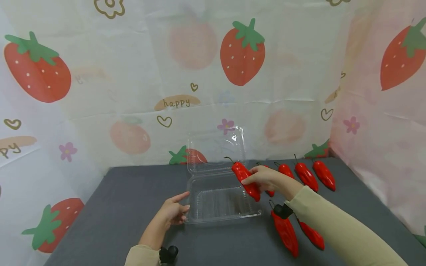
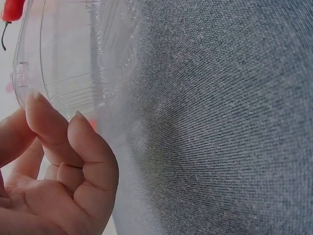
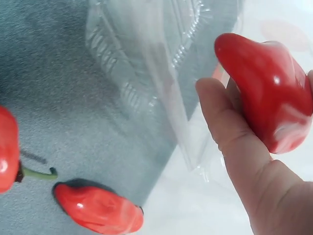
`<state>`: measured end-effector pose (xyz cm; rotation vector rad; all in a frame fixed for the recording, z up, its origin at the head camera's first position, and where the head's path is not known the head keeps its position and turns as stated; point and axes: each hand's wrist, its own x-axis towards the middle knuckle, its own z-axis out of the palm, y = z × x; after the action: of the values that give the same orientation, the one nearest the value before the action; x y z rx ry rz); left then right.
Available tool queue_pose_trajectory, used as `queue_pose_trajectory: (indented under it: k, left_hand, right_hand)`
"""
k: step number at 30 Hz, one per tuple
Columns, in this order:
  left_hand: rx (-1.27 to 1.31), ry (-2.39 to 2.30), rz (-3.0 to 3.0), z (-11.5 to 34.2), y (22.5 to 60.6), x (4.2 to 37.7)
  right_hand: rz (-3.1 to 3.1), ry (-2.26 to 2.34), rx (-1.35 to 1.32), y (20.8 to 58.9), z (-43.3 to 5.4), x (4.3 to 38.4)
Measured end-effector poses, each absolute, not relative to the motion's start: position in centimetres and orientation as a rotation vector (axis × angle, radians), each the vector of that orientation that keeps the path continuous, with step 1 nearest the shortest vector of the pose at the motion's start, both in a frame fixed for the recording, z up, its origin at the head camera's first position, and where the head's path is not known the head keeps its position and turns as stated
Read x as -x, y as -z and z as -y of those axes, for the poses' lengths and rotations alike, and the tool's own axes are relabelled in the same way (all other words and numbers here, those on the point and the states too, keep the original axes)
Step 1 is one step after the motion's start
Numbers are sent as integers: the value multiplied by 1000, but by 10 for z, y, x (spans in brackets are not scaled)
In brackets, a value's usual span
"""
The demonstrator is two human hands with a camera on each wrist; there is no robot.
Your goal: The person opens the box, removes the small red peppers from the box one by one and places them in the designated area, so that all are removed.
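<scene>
A red pepper [image 1: 246, 179] is held in my right hand [image 1: 264, 179] over the right side of a clear plastic clamshell container [image 1: 219, 221]. In the right wrist view the thumb lies along one side of this pepper [image 3: 269, 88]. The container stands with its lid [image 1: 216, 147] raised at the back, and its tray has no pepper in it. My left hand [image 1: 173, 210] grips the tray's left edge. In the left wrist view its bent fingertips [image 2: 41, 105] meet the clear rim [image 2: 22, 73].
Several more red peppers [image 1: 306, 177] lie in a row at the back right of the grey table [image 1: 139, 192]. Two others, one a long pepper [image 1: 285, 232], lie nearer, partly under the right forearm. A strawberry-print cloth [image 1: 199, 55] hangs behind and at both sides.
</scene>
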<state>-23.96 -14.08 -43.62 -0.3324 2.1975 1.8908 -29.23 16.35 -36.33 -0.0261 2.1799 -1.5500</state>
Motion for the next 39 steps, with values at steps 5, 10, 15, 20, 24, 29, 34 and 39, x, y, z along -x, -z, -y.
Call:
queue_pose_trajectory:
  k: [5, 10, 15, 20, 24, 29, 34, 39]
  left_hand:
    - [322, -1885, -2196, 142, 435, 241]
    - [298, -1885, -2197, 143, 434, 240]
    - [293, -1881, -2196, 144, 433, 240]
    - [278, -1875, -2196, 145, 433, 239]
    - [275, -1870, -2207, 145, 432, 238]
    - [267, -1861, -2210, 145, 432, 237]
    - [267, -1859, -2210, 145, 432, 236]
    - [264, -1852, -2217, 145, 432, 236]
  right_hand:
    - [-2175, 1555, 39, 364, -173, 288]
    - [-2177, 1571, 23, 364, -181, 286]
    - [-2167, 1585, 46, 362, -190, 281]
    - [-2211, 1568, 69, 361, -200, 276]
    - [-2260, 1540, 52, 360, -207, 274]
    - [-2258, 1520, 63, 359, -220, 271]
    - [-2224, 1551, 81, 358, -229, 268]
    - [-2244, 1540, 70, 354, -239, 264]
